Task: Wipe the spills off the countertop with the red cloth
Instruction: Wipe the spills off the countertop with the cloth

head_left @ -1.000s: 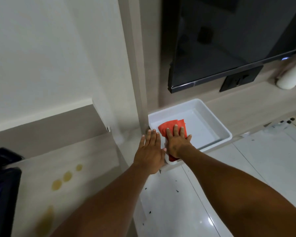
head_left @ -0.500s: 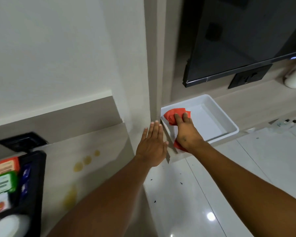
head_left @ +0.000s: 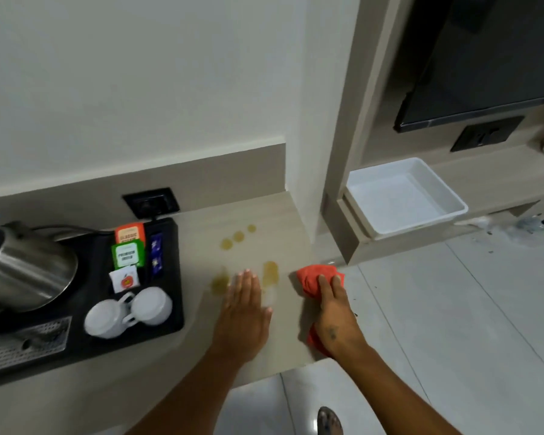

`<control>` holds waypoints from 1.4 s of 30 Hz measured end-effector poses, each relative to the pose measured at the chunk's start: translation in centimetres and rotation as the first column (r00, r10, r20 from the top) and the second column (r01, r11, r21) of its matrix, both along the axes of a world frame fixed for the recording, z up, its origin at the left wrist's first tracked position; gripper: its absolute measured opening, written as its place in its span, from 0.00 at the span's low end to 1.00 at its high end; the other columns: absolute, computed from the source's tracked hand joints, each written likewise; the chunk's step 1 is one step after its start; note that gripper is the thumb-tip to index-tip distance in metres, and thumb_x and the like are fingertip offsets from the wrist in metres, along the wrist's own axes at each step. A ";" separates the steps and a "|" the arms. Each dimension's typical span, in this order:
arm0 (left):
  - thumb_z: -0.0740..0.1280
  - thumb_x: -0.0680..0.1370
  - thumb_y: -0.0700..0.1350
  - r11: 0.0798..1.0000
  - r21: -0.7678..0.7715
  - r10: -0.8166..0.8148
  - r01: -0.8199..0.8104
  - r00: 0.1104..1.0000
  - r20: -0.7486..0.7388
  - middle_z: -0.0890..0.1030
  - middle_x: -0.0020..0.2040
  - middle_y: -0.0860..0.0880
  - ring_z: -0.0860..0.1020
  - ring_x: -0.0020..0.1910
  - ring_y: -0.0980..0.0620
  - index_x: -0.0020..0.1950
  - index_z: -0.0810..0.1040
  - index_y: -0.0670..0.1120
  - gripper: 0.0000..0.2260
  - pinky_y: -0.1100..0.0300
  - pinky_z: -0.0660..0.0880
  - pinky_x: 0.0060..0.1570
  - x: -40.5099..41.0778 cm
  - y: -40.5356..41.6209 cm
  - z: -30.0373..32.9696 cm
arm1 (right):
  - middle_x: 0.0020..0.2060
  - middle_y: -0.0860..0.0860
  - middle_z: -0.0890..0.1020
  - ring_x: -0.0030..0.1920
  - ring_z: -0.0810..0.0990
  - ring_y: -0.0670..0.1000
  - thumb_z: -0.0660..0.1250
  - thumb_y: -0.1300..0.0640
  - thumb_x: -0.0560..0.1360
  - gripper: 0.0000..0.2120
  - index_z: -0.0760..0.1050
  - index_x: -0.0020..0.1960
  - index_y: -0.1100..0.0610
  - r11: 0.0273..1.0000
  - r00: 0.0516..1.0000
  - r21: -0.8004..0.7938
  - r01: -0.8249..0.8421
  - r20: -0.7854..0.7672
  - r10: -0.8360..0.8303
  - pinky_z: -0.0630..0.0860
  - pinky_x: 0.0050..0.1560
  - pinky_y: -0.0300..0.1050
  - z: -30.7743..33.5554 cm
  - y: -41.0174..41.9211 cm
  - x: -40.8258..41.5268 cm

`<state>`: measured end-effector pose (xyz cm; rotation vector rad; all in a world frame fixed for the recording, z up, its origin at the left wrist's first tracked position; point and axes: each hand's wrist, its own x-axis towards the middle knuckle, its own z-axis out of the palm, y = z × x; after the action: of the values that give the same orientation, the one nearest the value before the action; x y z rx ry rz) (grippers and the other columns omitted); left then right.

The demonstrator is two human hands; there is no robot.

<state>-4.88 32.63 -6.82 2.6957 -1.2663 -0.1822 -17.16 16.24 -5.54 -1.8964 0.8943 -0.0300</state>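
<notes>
The red cloth [head_left: 311,279] lies bunched at the right edge of the beige countertop [head_left: 258,350], with my right hand [head_left: 335,315] pressed on top and gripping it. My left hand [head_left: 244,315] rests flat on the counter with fingers spread, holding nothing. Yellow spills mark the surface: three small drops [head_left: 237,237] further back, a streak [head_left: 270,273] between my hands, and a smear [head_left: 220,282] just left of my left fingertips.
A black tray [head_left: 170,277] to the left holds a steel kettle [head_left: 22,268], two upturned white cups [head_left: 129,310] and tea sachets [head_left: 128,254]. A white tub [head_left: 402,199] sits on a lower shelf at right, under a wall-mounted screen [head_left: 484,58]. The tiled floor lies beyond the counter edge.
My right hand has lifted the red cloth out of the white tub and brought it left onto the countertop. My left hand moved from the wall corner down onto the counter; the view swung left.
</notes>
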 end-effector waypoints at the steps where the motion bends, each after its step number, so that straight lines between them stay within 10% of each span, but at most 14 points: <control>1: 0.52 0.82 0.57 1.000 0.009 0.023 -0.022 1.000 -0.010 0.65 0.79 0.34 0.63 0.79 0.35 0.78 0.64 0.34 0.33 0.39 0.62 0.77 -0.1 2.7 -0.9 | 0.80 0.53 0.52 0.79 0.52 0.60 0.65 0.54 0.76 0.34 0.55 0.78 0.48 0.998 0.999 0.042 0.040 -0.007 -0.040 0.55 0.76 0.64 -0.7 1.4 -0.4; 5: 0.32 0.78 0.68 0.988 0.142 0.079 -0.066 0.993 -0.087 0.55 0.82 0.35 0.52 0.82 0.37 0.81 0.53 0.35 0.45 0.44 0.47 0.81 -0.4 10.8 -3.7 | 0.81 0.56 0.47 0.79 0.46 0.60 0.65 0.59 0.78 0.36 0.49 0.80 0.52 0.957 0.974 -0.282 -0.062 -0.228 -0.004 0.47 0.78 0.59 -3.9 4.8 -2.4; 9: 0.41 0.78 0.67 0.986 0.149 0.090 -0.076 0.991 -0.095 0.53 0.83 0.36 0.51 0.83 0.38 0.82 0.53 0.36 0.43 0.44 0.47 0.81 -0.6 12.5 -4.8 | 0.80 0.58 0.54 0.79 0.49 0.61 0.52 0.44 0.83 0.28 0.54 0.79 0.54 0.866 0.967 -0.481 -0.138 -0.253 0.014 0.48 0.78 0.58 -5.1 5.2 -3.6; 18: 0.40 0.79 0.70 0.979 0.192 0.078 -0.067 0.996 -0.053 0.44 0.84 0.38 0.41 0.83 0.41 0.82 0.42 0.38 0.44 0.43 0.42 0.81 0.7 12.3 -6.4 | 0.81 0.56 0.47 0.80 0.43 0.59 0.41 0.37 0.80 0.32 0.47 0.80 0.50 0.789 0.950 -0.556 -0.262 -0.293 0.110 0.42 0.79 0.58 -6.2 1.8 1.5; 42: 0.54 0.79 0.71 0.993 0.055 0.103 -0.100 0.993 -0.054 0.51 0.84 0.38 0.45 0.83 0.42 0.82 0.49 0.38 0.46 0.45 0.48 0.81 1.5 11.8 -7.3 | 0.79 0.58 0.56 0.79 0.48 0.61 0.46 0.48 0.82 0.28 0.55 0.79 0.58 0.649 0.873 -0.588 -0.483 -0.268 0.408 0.45 0.79 0.57 -6.1 -6.5 13.6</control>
<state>-3.40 44.39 -14.17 2.7697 -1.1204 -0.2812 -3.53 9.72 -11.65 -2.7618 0.4716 0.0839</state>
